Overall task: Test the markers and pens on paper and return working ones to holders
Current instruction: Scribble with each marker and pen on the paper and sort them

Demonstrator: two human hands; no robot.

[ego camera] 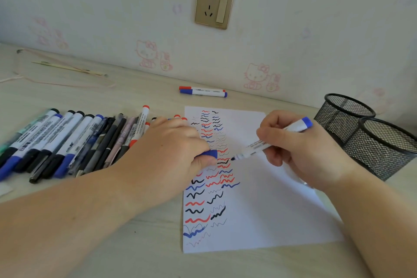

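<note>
At the desk's right edge, we see two mesh holders (365,137); contents hidden.
Our right hand (302,149) grips a blue marker (273,140) tip-down on paper (270,210); left hand (171,149) pinches its cap (209,154).

We have one view only, from a camera worn on the head, looking forward and down over the desk (140,253) from close above. It faces the wall (293,29) at twelve o'clock; both forearms enter from five and seven o'clock.
</note>
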